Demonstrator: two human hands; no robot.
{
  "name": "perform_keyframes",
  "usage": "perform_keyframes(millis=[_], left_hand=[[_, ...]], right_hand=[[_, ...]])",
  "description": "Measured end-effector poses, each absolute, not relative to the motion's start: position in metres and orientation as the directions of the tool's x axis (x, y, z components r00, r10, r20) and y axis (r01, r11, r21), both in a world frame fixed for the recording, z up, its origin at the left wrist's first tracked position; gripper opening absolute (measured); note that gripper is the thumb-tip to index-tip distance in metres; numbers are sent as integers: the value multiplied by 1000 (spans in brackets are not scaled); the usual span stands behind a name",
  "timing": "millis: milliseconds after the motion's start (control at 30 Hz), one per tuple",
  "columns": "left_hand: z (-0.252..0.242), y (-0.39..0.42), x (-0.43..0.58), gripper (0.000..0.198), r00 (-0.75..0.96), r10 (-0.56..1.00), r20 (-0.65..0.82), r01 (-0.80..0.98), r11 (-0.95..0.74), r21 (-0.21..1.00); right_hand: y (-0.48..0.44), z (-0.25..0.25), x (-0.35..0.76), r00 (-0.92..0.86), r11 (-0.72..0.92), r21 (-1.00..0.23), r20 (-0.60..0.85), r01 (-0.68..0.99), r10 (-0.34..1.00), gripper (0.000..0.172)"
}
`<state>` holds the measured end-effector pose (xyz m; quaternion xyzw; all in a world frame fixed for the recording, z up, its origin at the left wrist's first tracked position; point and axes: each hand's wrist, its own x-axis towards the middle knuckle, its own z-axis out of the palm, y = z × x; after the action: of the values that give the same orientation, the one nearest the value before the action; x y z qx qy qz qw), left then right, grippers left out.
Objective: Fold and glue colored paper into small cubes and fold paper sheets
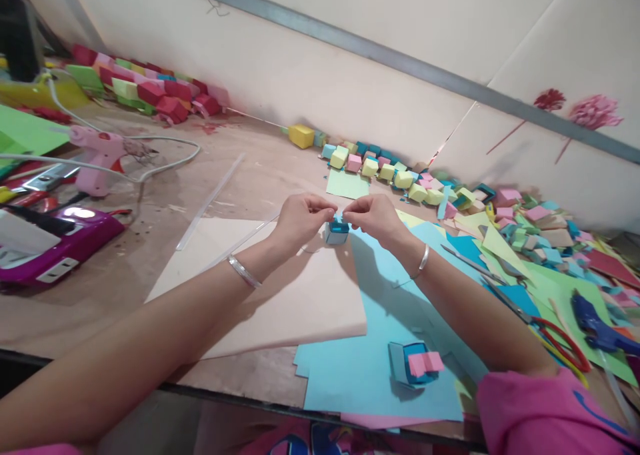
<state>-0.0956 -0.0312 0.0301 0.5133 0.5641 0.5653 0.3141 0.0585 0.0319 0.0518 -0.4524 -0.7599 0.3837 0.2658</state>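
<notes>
My left hand (311, 216) and my right hand (371, 219) meet over the middle of the table, thumb and fingers pinched together. Between them, just under the fingertips, is a small blue paper box (337, 232) with its pale front towards me. Both hands pinch at its upper edge, where a bit of blue paper shows; the exact grip is partly hidden by the fingers. Below the box lies a stack of cream paper (280, 308). Nearer to me, an open blue paper box (416, 366) with folded pink paper pieces (425, 363) sits on light blue sheets (360, 382).
Many small paper boxes (370, 167) line the wall, with a heap of them (545, 235) at right. Scissors (557, 345) and a blue glue gun (597, 325) lie right. A pink glue gun (97, 158), its cord and a purple power strip (65, 242) stand left.
</notes>
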Motion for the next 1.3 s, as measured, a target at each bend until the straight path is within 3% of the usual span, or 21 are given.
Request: perform_keyframes(millis=[1300], left_hand=[[23,-30,-98,17,-269,951,150,220,-91,971]], right_hand=[[34,43,57,-463,413,-732,150,542,874,11]])
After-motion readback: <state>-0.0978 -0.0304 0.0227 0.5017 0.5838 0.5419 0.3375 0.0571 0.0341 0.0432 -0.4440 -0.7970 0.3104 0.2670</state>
